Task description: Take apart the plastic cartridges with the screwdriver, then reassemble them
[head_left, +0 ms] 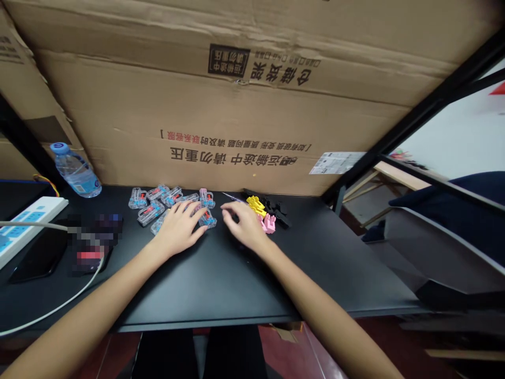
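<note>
around the loosely spread fingers of my left hand (179, 227), clear connectors (151, 212), my right hand (245, 223) with fingers curled, whether gripping anything i cannot tell, pink clips (270, 223) just right of them

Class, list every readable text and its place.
"仓储货架": cardboard, upside down.
"运输途中请勿重压": cardboard, upside down, twice.
"如有破损 变形 质量问题 请及时联系客服": cardboard, upside down.
Too small or blurred: checkbox row, white sticker, bottle label, far-left print.
</note>
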### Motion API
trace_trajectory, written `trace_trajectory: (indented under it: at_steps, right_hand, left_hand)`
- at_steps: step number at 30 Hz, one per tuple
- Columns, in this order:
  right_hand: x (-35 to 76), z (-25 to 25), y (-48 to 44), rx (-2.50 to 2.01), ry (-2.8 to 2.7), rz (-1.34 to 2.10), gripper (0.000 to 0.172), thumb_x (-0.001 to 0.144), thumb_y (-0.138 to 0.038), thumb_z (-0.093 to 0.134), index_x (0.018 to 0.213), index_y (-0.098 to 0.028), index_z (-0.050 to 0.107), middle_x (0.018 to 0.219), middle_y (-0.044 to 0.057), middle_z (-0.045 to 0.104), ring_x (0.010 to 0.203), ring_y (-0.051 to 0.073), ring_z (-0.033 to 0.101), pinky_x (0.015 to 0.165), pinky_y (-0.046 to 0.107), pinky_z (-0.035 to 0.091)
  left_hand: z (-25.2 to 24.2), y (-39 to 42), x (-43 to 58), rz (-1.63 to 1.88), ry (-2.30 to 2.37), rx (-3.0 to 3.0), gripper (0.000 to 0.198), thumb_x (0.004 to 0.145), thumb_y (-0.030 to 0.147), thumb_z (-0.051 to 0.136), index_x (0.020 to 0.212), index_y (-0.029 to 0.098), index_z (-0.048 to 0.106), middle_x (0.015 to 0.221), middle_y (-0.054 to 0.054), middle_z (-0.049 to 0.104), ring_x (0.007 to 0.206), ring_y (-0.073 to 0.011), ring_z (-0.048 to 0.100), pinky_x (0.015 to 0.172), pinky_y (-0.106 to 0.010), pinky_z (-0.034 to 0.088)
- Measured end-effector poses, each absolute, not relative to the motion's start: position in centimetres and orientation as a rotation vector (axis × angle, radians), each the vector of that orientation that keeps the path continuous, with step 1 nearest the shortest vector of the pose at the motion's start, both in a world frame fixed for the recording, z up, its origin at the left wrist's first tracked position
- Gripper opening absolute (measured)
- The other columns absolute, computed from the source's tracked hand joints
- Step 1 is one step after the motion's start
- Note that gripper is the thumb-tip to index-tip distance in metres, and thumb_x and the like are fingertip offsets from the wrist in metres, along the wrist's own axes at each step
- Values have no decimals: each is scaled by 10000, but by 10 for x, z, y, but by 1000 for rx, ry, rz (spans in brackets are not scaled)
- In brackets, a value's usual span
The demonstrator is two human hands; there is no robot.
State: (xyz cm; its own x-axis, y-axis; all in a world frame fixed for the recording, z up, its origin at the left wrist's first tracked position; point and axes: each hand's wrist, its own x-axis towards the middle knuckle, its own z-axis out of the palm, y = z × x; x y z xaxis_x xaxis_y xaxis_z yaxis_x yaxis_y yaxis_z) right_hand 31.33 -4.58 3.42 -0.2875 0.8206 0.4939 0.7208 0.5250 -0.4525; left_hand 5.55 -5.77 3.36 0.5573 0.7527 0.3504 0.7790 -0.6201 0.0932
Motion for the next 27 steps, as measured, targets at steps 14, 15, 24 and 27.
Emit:
trace_trajectory:
  at_steps: [14, 15, 24, 27]
  right_hand:
    - [293, -13, -50, -1251, -2389, 323, 771, 1089, -573, 501, 1713, -139, 368, 1713, 230, 465, 1613, 389, 422, 1325, 602, 357]
    - [293, -13, -51, -1249, -2386, 323, 765, 1091, -552, 501, 1711, -124, 366, 1710, 235, 467, 1610, 386, 427, 1326, 595, 360]
    - [299, -22, -53, -1223, -2348, 287, 676, 1103, -445, 473, 1708, -161, 379, 1684, 214, 512, 1580, 361, 477, 1309, 596, 398]
    - [299, -22, -53, -1222, -2359, 289, 675, 1104, -452, 466, 1698, -136, 399, 1680, 222, 514, 1577, 366, 480, 1310, 589, 400]
  left_hand:
    - [18, -56, 54, -562, -1450, -2605, 596, 1092, 468, 515, 1630, 211, 525, 1664, -164, 539, 1584, -388, 428, 1339, -612, 297]
    - [21, -59, 55, -585, -1407, -2613, 574, 1095, 435, 516, 1619, 204, 536, 1665, -163, 539, 1601, -383, 407, 1357, -601, 272]
    - [-7, -90, 82, -683, -1377, -2783, 643, 1102, 460, 493, 1664, 150, 449, 1763, -184, 400, 1648, -387, 357, 1347, -608, 320]
    - [-8, -84, 77, -642, -1397, -2809, 690, 1090, 496, 520, 1676, 144, 426, 1778, -189, 371, 1664, -389, 326, 1351, -606, 316]
